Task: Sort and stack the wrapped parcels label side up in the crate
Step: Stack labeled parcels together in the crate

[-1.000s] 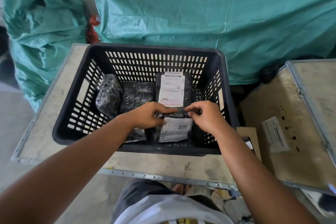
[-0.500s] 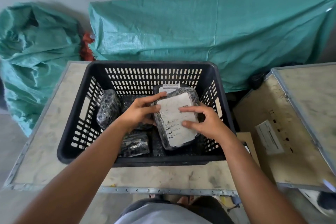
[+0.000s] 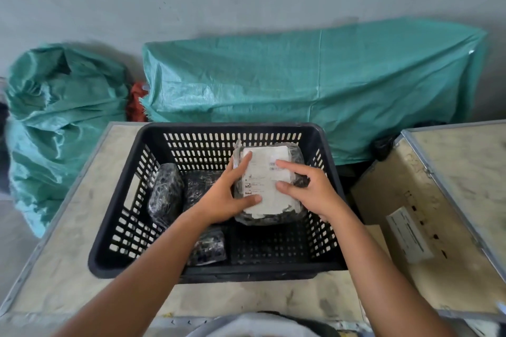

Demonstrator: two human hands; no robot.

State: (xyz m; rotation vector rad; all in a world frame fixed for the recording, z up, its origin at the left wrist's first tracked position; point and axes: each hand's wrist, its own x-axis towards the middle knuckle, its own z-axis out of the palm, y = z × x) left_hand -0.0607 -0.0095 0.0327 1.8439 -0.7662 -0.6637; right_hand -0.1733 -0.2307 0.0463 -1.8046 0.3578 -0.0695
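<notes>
A black slotted plastic crate (image 3: pixel 208 272) stands on a pale wooden-topped table. At its back right lies a parcel in dark bubble wrap (image 3: pixel 269 189), white label facing up. My left hand (image 3: pixel 224 197) grips its left edge with the thumb on the label. My right hand (image 3: pixel 309 189) grips its right side, fingers spread over the label. An upright wrapped parcel (image 3: pixel 165 194) leans at the left of the crate. A small wrapped parcel (image 3: pixel 209 246) lies at the front. Another dark parcel (image 3: pixel 198 182) lies flat behind my left hand, partly hidden.
The table (image 3: pixel 63 268) has metal-edged rims. To the right sits a wooden crate with an open lid (image 3: pixel 427 216) and a paper label. Green woven sacks (image 3: pixel 301 82) lean against the grey wall behind, with another green sack (image 3: pixel 54 117) at the left.
The labelled parcel was lifted from the crate's front, turned label up and carried to the back right, over the earlier labelled parcel. Both hands went with it. The camera has tilted up.
</notes>
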